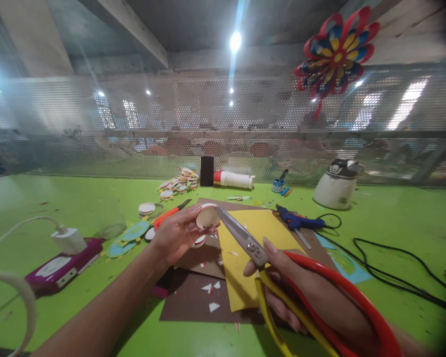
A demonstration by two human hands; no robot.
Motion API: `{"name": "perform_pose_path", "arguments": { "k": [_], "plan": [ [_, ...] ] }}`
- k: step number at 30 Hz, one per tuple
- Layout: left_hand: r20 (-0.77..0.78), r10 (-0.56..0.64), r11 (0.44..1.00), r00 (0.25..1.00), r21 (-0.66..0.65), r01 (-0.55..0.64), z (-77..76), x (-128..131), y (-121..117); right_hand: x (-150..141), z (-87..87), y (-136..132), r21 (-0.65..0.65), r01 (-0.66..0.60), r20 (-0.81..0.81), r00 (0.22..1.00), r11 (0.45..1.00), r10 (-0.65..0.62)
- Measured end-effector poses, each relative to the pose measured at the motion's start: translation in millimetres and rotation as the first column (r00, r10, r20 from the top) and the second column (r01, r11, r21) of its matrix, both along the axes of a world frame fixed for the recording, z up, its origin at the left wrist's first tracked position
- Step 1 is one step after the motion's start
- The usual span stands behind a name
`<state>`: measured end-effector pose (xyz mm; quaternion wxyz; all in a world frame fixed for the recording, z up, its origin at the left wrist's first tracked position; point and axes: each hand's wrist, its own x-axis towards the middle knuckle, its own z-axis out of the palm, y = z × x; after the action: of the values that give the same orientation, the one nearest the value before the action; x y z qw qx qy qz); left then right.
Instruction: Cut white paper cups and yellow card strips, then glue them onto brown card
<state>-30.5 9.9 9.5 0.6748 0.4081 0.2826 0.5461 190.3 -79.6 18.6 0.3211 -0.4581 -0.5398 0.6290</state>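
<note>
Between the fingertips of my left hand [180, 230] is a small round paper cup base [208, 217], cream inside with a red and white rim. My right hand [282, 277] grips large scissors [241, 235] with red and yellow handles. Their blades look nearly closed, and the tips lie at the right edge of the cup base; whether they touch it I cannot tell. Below my hands are a yellow paper sheet [245, 282] and brown boards [193, 302], with white paper scraps [214, 307] scattered on them. Another round white piece shows partly under my left hand.
A purple power strip [65, 267] with a white plug lies left, near blue paper discs [136, 230] and an orange-handled cutter [167, 216]. Several cut cup bases [182, 183] and stacked paper cups [236, 179] sit behind. A blue glue gun [301, 220] with black cord lies right.
</note>
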Motion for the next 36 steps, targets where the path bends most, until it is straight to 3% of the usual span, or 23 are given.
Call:
{"name": "perform_pose_path", "arguments": {
  "k": [19,36],
  "plan": [
    [-0.026,0.015,1.0,1.0,0.004,-0.015,-2.0,-1,1,-2,-8.9,-2,0.066,0.027,-0.035,0.999,0.997,-0.025],
    [-0.031,0.034,0.999,0.999,0.0,-0.034,-2.1,-1,2,-3,-4.5,-7,0.124,0.038,0.085,0.995,0.992,-0.049]
  ]
}}
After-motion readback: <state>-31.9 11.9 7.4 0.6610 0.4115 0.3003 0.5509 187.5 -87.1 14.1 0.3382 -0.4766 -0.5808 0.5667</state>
